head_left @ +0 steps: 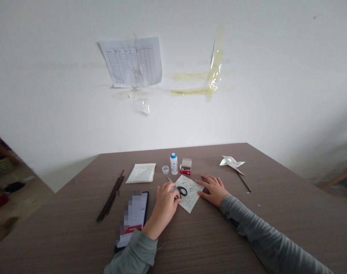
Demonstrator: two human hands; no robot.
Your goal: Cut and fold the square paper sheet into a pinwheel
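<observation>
A square sheet of printed paper lies turned cornerwise on the table between my hands. Black-handled scissors rest over its left part, blades pointing up and left. My left hand is closed on the scissors at the paper's left side, its fingers curled around the near handle and blade area. With fingers spread, my right hand lies flat at the paper's right corner, fingertips touching its edge.
Behind the paper stand a white bottle, a small clear cup and an open red box. Left are a paper stack, dark sticks and a phone. A paper pinwheel lies right.
</observation>
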